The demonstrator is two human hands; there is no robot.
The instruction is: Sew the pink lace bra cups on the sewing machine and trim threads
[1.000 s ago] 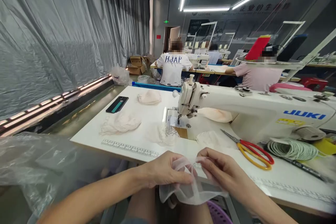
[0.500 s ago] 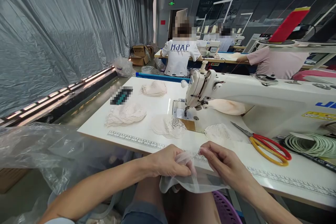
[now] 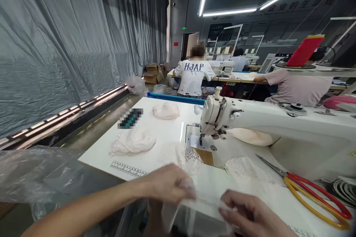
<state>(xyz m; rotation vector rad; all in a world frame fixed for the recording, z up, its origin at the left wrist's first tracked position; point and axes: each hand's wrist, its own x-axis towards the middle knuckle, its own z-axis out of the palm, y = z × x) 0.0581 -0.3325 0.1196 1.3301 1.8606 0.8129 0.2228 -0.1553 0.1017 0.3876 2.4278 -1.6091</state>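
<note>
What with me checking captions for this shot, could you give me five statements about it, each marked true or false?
1. The left hand grips sheer cloth. True.
2. The scissors have two blue handles. False: the scissors have one red and one yellow handle.
3. The curtain hangs on the picture's right side. False: the curtain hangs on the left.
4. The sewing machine is mostly white. True.
5. The nearest shirt ahead is plain black. False: that shirt is white with dark lettering.
</note>
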